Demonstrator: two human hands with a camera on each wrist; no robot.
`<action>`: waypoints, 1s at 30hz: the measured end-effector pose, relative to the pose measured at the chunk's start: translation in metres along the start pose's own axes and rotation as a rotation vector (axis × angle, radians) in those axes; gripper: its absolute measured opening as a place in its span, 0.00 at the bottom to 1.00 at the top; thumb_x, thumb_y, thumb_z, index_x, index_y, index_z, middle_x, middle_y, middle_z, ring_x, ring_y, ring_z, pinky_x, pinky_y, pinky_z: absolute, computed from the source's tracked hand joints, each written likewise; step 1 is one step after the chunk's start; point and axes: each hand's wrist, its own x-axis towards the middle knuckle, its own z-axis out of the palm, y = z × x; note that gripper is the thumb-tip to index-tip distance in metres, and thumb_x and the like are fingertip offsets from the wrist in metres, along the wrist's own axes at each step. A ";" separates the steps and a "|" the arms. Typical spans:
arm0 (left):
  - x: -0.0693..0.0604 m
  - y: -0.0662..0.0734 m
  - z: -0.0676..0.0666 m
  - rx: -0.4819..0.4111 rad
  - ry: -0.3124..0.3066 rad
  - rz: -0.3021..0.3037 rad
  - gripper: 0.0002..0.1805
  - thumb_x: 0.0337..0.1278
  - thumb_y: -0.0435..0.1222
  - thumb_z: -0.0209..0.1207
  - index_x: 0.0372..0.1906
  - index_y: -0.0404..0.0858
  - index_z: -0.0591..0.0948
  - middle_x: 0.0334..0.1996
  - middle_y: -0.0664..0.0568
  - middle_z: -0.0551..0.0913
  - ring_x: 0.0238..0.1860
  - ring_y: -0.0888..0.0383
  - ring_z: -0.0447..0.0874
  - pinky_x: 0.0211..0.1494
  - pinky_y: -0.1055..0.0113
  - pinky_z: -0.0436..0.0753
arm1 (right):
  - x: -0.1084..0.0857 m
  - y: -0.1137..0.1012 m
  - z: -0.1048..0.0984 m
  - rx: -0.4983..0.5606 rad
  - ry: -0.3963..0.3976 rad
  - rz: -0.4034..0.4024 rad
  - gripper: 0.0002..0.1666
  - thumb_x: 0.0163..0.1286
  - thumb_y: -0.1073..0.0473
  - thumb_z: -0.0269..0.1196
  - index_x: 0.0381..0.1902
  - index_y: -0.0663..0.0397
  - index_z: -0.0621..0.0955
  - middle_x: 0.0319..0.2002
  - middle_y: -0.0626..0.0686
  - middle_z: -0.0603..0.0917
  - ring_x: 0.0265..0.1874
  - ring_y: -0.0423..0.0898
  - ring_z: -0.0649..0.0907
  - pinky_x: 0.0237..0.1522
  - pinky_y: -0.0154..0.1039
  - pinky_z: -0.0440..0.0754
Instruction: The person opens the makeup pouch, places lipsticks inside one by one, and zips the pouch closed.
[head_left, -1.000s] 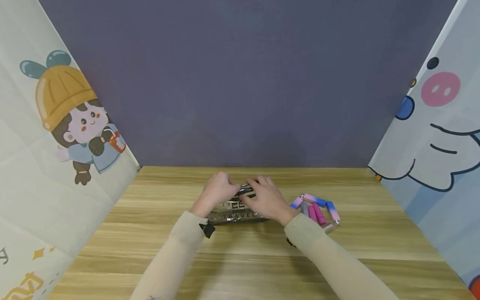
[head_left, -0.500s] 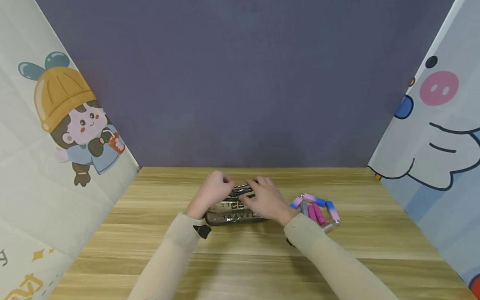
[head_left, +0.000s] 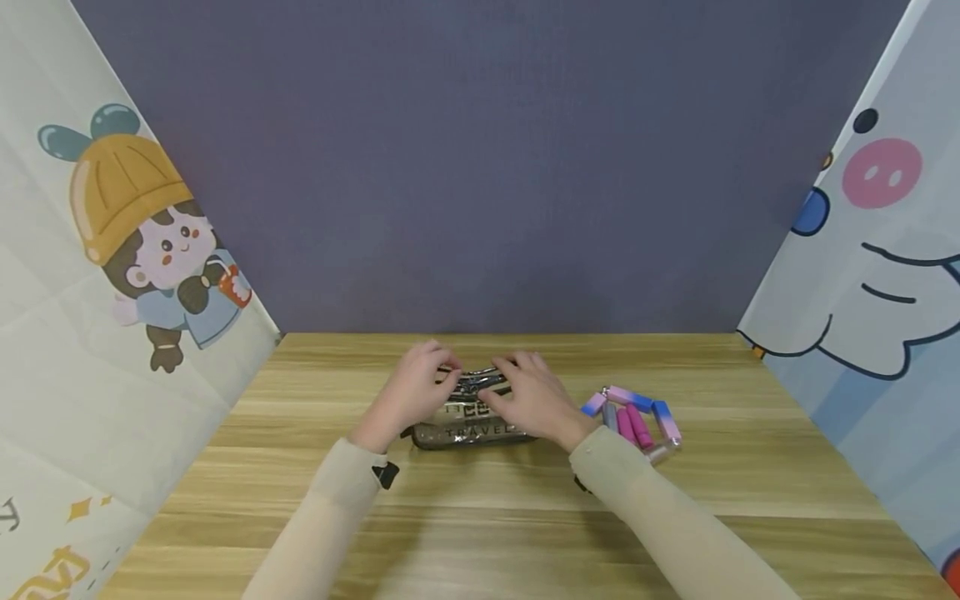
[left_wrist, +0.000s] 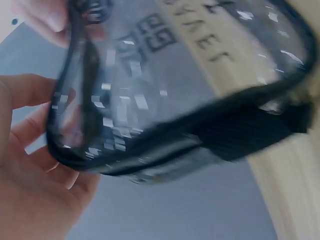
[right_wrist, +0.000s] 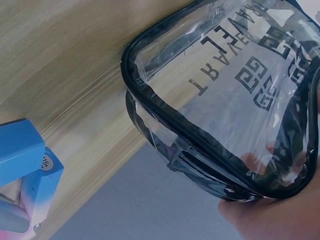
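Note:
A clear plastic toiletry bag (head_left: 480,429) with black trim and TRAVEL lettering stands on the table between the two hands. At its upper left end, the left hand (head_left: 420,385) has thumb and fingers bent about the top edge. The left wrist view shows that hand (left_wrist: 45,165) at a corner of the bag (left_wrist: 150,100), partly seen through the plastic; whether it pinches a zip pull cannot be made out. The right hand (head_left: 528,396) grips the upper right end. In the right wrist view its fingers (right_wrist: 260,162) show through the bag's clear wall.
Right of the bag, blue-and-pink boxes (head_left: 628,400) lie in a rough ring on the wooden table (head_left: 300,467). Pink tubes (head_left: 637,427), a grey one (head_left: 610,418) and a clear-looking one (head_left: 662,452) lie among them. A dark panel (head_left: 495,167) rises behind the table.
The left hand has moved left along the bag's top edge, uncovering more of the bag's upper left part. The right hand has stayed at the right end.

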 end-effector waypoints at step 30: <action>-0.029 -0.024 0.041 -0.066 0.318 0.109 0.14 0.68 0.30 0.53 0.50 0.32 0.86 0.52 0.43 0.85 0.58 0.44 0.78 0.66 0.45 0.71 | 0.009 -0.014 -0.014 0.020 0.038 -0.086 0.31 0.73 0.45 0.62 0.67 0.56 0.78 0.65 0.58 0.76 0.66 0.56 0.72 0.67 0.55 0.71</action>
